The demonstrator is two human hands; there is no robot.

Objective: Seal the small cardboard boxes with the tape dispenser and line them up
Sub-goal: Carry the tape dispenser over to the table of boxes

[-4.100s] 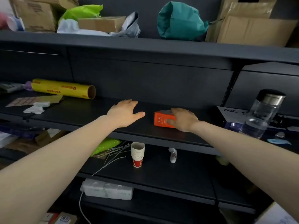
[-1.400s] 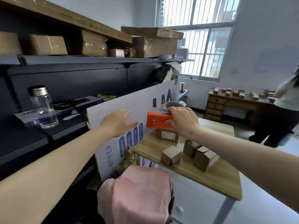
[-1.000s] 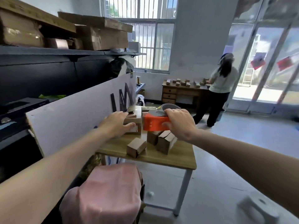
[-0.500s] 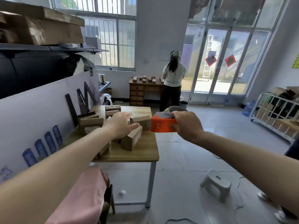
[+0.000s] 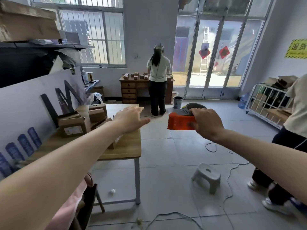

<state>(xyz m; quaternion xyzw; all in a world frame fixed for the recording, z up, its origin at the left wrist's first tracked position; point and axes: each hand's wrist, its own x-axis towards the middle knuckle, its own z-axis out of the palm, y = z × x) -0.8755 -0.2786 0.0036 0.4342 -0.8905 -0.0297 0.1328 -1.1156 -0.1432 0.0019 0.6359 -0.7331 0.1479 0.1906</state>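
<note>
My right hand (image 5: 206, 124) grips an orange tape dispenser (image 5: 180, 122) with a grey tape roll on top, held in the air over the floor to the right of a wooden table (image 5: 127, 151). Several small cardboard boxes (image 5: 74, 125) lie in a loose heap on the table's left and far side. My left hand (image 5: 131, 118) hovers above the table's right part with fingers straight and thumb out, holding nothing. My left forearm hides part of the boxes.
A large white sign board (image 5: 29, 113) leans along the table's left side. A small grey stool (image 5: 206, 177) and loose cables lie on the tiled floor. One person (image 5: 158, 78) stands at a far desk; another person (image 5: 289, 146) stands at right. A pink-covered chair (image 5: 78, 201) is below.
My view has swung from the dark shelves to the room. The dispenser came off the shelf in my right hand and now sits right of the table; my left hand stays outstretched.
</note>
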